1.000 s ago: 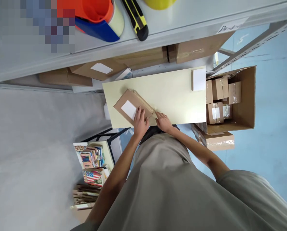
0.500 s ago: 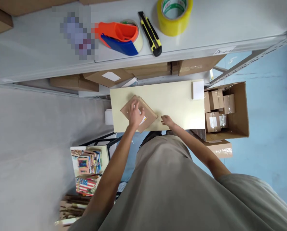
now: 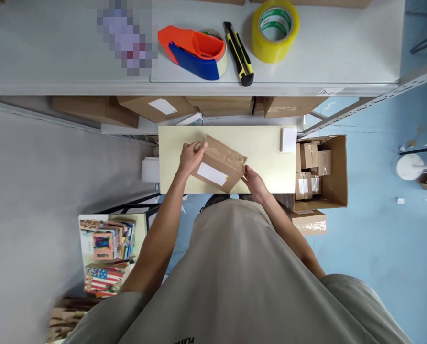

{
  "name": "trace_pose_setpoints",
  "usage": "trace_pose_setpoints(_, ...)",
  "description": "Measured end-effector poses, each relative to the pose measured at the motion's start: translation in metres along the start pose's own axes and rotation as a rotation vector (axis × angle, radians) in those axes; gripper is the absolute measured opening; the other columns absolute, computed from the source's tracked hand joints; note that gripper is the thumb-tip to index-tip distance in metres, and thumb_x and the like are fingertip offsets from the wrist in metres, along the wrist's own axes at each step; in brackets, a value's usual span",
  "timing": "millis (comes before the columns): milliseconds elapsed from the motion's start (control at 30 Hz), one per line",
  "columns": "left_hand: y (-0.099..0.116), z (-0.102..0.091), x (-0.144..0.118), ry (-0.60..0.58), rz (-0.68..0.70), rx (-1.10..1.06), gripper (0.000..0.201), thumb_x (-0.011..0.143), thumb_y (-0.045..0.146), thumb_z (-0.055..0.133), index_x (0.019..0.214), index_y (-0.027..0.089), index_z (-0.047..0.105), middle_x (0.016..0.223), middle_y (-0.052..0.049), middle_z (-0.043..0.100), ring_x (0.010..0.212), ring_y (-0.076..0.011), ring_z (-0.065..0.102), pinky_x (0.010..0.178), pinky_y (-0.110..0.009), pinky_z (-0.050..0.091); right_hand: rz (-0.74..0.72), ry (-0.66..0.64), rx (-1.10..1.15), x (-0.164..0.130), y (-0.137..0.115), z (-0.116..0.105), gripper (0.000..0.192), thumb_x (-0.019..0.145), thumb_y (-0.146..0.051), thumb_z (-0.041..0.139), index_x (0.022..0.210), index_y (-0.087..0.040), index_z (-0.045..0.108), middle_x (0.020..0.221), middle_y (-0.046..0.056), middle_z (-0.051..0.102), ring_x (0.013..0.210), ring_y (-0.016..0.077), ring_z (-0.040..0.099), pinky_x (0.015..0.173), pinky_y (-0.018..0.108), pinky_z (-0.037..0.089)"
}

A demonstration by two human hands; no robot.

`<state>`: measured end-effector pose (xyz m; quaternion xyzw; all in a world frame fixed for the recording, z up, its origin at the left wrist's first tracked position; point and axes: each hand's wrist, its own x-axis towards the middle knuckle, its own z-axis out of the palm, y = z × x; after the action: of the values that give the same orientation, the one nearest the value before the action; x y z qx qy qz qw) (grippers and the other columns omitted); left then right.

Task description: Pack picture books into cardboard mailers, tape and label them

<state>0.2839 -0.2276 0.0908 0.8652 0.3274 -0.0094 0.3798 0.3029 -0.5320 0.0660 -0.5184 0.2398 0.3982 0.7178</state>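
– Where is the box (image 3: 222,164) held?
– Between the fingers: one end is clamped by the left hand (image 3: 191,156), the other by the right hand (image 3: 256,183).
– Why?
– Presumably so it is kept steady.

A single head-worn camera looks forward and steeply down over the wearer's shirt (image 3: 231,267) — close, filling the bottom — to the table (image 3: 263,148) mid-frame, farther off; the nearer shelf (image 3: 335,52) crosses the top, floor (image 3: 37,200) shows either side.

Both arms (image 3: 166,220) extend forward, left fingers (image 3: 199,149) and right fingers (image 3: 249,173) partly curled.
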Motion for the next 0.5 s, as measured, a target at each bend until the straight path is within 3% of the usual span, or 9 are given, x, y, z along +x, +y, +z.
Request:
trace_pose_setpoints(100, 0.002, 0.004, -0.023, 0.013, 0.043, -0.191, 0.048, 0.106, 0.064, 0.066, 0.116, 0.019, 0.079, 0.119, -0.015, 0.078, 0.113, -0.0284, 0.075, 0.104, -0.038, 0.060, -0.263, 0.014, -0.106, -0.011, -0.016, -0.017, 0.049, 0.105, -0.056, 0.067, 0.146, -0.028, 0.070, 0.167, 0.005, 0.067, 0.158, 0.0241, 0.060, 0.135, 0.047, 0.048)
trace_pose_setpoints(233, 0.006, 0.030, -0.057, 0.016, -0.066, -0.278, 0.039, 0.106, 0.056, 0.071, 0.119, 0.020, 0.068, 0.111, -0.012, 0.082, 0.106, -0.0256, 0.078, 0.094, -0.034, 0.060, -0.479, 0.120, -0.387, -0.011, -0.037, -0.033, 0.059, 0.102, -0.071, 0.067, 0.139, -0.026, 0.073, 0.155, 0.012, 0.074, 0.143, 0.0285, 0.068, 0.123, 0.047, 0.056)
trace_pose_setpoints(367, 0.009, 0.057, -0.076, -0.108, -0.173, -0.158, 0.022, 0.109, 0.044, 0.067, 0.114, 0.023, 0.063, 0.110, -0.014, 0.083, 0.111, -0.0307, 0.080, 0.096, -0.037, 0.058, -0.497, 0.294, -0.615, 0.005, -0.046, -0.042, 0.059, 0.101, -0.079, 0.060, 0.115, -0.023, 0.071, 0.120, 0.014, 0.081, 0.112, 0.0275, 0.074, 0.102, 0.044, 0.063)
trace_pose_setpoints(500, 0.008, 0.073, -0.074, -0.220, -0.237, -0.036, 0.031, 0.106, 0.053, 0.070, 0.114, 0.023, 0.067, 0.114, -0.020, 0.084, 0.121, -0.0411, 0.079, 0.101, -0.045, 0.058, -0.425, 0.325, -0.714, 0.018, -0.052, -0.044, 0.060, 0.102, -0.073, 0.060, 0.135, -0.023, 0.066, 0.134, 0.016, 0.077, 0.121, 0.0285, 0.071, 0.108, 0.045, 0.061)
